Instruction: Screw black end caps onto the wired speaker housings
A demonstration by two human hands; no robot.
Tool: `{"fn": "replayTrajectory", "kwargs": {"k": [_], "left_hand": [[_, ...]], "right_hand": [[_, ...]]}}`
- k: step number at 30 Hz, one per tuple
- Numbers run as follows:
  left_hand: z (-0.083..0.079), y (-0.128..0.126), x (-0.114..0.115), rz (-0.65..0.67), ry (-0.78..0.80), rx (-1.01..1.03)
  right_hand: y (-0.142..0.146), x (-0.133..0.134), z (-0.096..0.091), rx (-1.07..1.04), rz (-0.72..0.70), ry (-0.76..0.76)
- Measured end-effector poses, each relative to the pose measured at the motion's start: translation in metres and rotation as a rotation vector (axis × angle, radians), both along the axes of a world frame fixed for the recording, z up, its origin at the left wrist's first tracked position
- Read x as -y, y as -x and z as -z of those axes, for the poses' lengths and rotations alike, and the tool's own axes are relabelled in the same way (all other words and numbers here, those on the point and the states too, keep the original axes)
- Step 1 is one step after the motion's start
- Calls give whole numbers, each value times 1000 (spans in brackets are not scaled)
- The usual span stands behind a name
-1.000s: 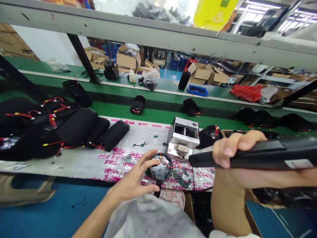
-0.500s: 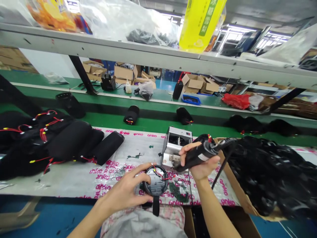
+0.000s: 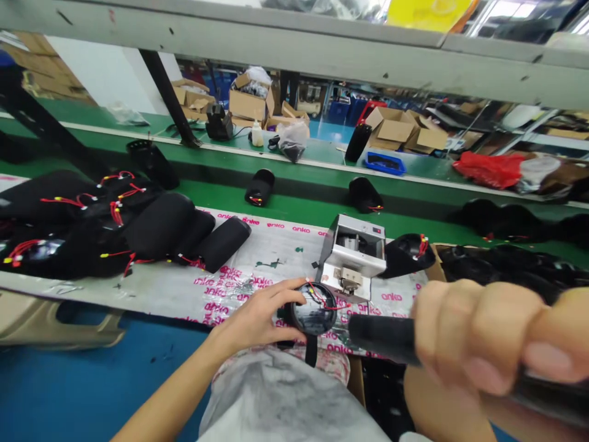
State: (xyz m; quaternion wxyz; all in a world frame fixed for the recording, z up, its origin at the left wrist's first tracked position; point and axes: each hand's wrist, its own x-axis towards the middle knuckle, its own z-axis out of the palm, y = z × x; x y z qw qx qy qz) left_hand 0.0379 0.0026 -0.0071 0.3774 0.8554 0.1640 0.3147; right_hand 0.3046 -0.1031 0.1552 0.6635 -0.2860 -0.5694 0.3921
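Note:
My left hand [image 3: 257, 316] grips a round black part [image 3: 315, 316] with red wires, holding it at the near edge of the bench. My right hand [image 3: 488, 337] is close to the camera and blurred, its fingers wrapped round a black handheld tool [image 3: 381, 337] whose tip points left toward the round part. Just behind the part stands a small silver metal box [image 3: 356, 248] with an open front.
A pile of black cylinders with red wires [image 3: 101, 227] lies at the left on the printed plastic sheet [image 3: 271, 261]. More black parts [image 3: 506, 258] fill a carton at the right. Behind runs a green conveyor [image 3: 299, 205] carrying black pieces; cardboard boxes stand beyond.
My right hand with the black tool has come back from beside the silver box toward the camera, now large and blurred. My left hand keeps hold of the round part.

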Motion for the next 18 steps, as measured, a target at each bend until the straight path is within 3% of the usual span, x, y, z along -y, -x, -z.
{"fn": "replayTrajectory", "kwargs": {"k": [2, 5, 18], "left_hand": [[0, 0, 0, 11, 36, 16], [1, 2, -1, 22, 76, 21], [4, 2, 0, 22, 129, 49]], "right_hand": [[24, -8, 7, 2, -22, -99], [43, -25, 21, -30, -146, -128], [47, -39, 31, 5, -252, -35]]}}
